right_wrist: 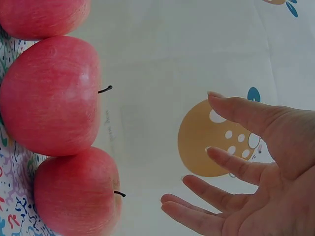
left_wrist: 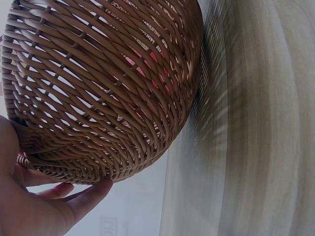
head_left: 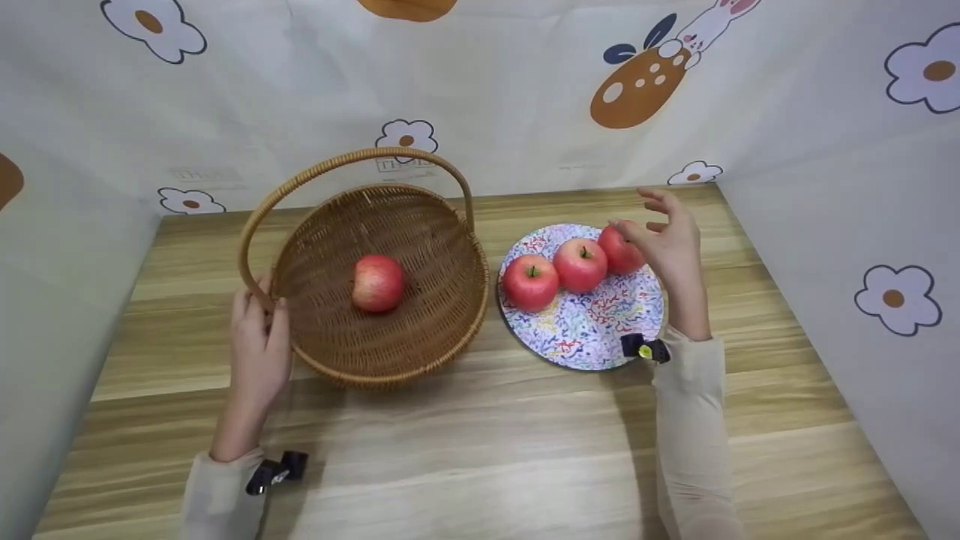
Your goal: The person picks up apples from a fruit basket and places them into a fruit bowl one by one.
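Note:
A wicker basket [head_left: 442, 330] with a tall arched handle stands on the left, and one red apple [head_left: 379, 283] lies on its side inside. My left hand [head_left: 259, 341] grips the basket's left rim at the foot of the handle; in the left wrist view thumb and fingers [left_wrist: 91, 199] go around the woven edge. Three red apples, a left one [head_left: 531, 283], a middle one [head_left: 580, 265] and a right one [head_left: 621, 251], sit in a row on a round patterned plate [head_left: 585, 337]. Above the right apple hovers my right hand [head_left: 671, 244], fingers spread and holding nothing.
The basket and plate rest side by side on a wood-grain table [head_left: 480, 465]. A pale printed sheet [head_left: 525, 90] forms walls behind and at both sides. The basket's arched handle [head_left: 360, 156] rises high above its rim.

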`<state>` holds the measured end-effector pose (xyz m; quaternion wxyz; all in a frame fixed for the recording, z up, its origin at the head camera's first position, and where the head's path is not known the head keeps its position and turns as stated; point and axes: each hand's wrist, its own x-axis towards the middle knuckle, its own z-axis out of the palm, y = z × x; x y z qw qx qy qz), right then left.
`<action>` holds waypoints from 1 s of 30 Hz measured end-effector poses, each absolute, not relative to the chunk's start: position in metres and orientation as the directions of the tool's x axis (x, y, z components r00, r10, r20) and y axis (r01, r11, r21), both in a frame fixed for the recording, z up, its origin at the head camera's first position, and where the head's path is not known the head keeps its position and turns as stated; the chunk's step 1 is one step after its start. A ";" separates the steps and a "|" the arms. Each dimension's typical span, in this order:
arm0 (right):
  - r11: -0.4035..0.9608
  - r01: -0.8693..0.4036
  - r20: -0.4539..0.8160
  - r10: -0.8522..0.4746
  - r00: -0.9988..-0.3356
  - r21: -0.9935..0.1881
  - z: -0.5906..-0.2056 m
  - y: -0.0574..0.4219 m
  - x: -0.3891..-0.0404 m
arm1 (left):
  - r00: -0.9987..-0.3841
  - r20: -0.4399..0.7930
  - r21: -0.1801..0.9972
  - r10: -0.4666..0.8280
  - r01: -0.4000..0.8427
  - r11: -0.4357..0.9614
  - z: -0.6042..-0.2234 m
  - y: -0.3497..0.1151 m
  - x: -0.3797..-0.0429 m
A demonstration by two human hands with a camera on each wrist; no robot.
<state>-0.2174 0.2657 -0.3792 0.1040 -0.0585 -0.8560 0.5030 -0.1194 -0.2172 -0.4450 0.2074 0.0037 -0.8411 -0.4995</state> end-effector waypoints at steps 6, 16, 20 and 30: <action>0.483 -0.022 0.132 0.196 -0.972 -0.875 -0.376 0.259 -0.214 | -0.915 0.339 0.839 -0.218 0.190 0.510 -0.444 -0.217 -0.119; 0.506 -0.109 0.206 0.139 -0.969 -0.855 -0.371 0.247 -0.210 | -0.916 0.347 0.830 -0.201 0.200 0.520 -0.443 -0.217 -0.119; 0.506 -0.114 0.202 0.123 -0.972 -0.855 -0.369 0.241 -0.207 | -0.916 0.344 0.832 -0.206 0.196 0.519 -0.442 -0.216 -0.118; 0.519 -0.120 0.189 0.081 -0.979 -0.846 -0.362 0.227 -0.199 | -0.910 0.353 0.835 -0.216 0.203 0.511 -0.444 -0.217 -0.120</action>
